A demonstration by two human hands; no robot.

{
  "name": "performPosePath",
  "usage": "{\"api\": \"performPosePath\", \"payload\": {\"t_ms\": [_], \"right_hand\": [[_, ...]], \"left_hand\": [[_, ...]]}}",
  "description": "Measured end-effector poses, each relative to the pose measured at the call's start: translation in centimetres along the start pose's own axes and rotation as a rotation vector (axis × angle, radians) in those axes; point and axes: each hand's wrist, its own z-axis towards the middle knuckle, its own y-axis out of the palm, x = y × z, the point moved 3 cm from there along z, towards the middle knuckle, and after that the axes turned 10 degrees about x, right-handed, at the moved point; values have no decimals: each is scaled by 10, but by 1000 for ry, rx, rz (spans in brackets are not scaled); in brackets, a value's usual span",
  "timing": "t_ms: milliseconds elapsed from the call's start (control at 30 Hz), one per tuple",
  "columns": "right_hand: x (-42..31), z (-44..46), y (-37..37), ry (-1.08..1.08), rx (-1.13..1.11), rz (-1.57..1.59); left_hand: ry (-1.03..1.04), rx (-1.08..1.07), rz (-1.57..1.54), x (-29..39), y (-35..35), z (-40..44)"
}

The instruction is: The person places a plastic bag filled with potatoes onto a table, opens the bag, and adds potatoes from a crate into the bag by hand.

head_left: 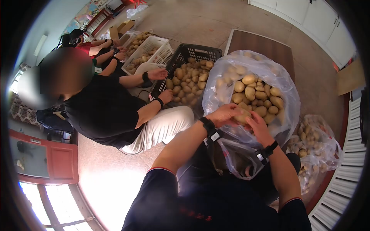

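Your left fingers (233,110) and right fingers (254,120) grasp one potato (242,115) over the bag (288,86), likely firm, light, best held round its middle.

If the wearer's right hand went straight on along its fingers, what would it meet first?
The right hand would first meet the potato, already at its fingers; beyond that, probably the left hand, though depth is unclear.
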Motion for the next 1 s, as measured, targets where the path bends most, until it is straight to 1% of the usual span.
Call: {"api": "performPosePath", "payload": {"t_ms": [133, 200, 233, 300, 333, 400, 433, 500, 600, 633, 700, 767, 833, 867, 900, 933, 1000], "right_hand": [[16, 11, -15, 26, 15, -8], [19, 17, -24, -102, 122, -206], [26, 22, -28, -103, 121, -206], [22, 25, -37, -416, 388, -614], [21, 26, -40, -416, 389, -613], [15, 26, -47, -478, 446, -769], [16, 28, -51, -479, 447, -769], [19, 31, -56, -433, 464, -932], [19, 30, -57, -406, 442, -1007], [19, 29, -56, -406, 443, -1007], [18, 28, -55, -410, 438, -1040], [22, 31, -56, -436, 435, -1047], [15, 27, -55, -454, 439, -1059], [15, 26, -55, -409, 426, -1069], [10, 23, -52, -364, 414, -1080], [6, 21, -49, -333, 424, -1114], [3, 19, -48, -312, 432, -1139]], "left_hand": [[15, 40, -63, 5, -2, -1], [30, 38, -254, 12, -10, 0], [32, 39, -254, 15, -15, -1], [100, 63, -338, 23, -25, -4], [124, 91, -365, 26, -31, -5], [162, 106, -414, 30, -44, -8], [201, 123, -463, 32, -51, -9], [210, 159, -501, 32, -65, -7], [283, 333, -681, 27, -95, 1], [284, 332, -681, 24, -106, 6], [294, 460, -764, 14, -130, 11], [306, 485, -788, 6, -148, 13], [318, 637, -858, 3, -158, 10], [302, 633, -857, 1, -162, 9], [335, 636, -861, -10, -178, 20], [321, 645, -865, -19, -193, 29], [295, 643, -869, -24, -201, 32]]}}
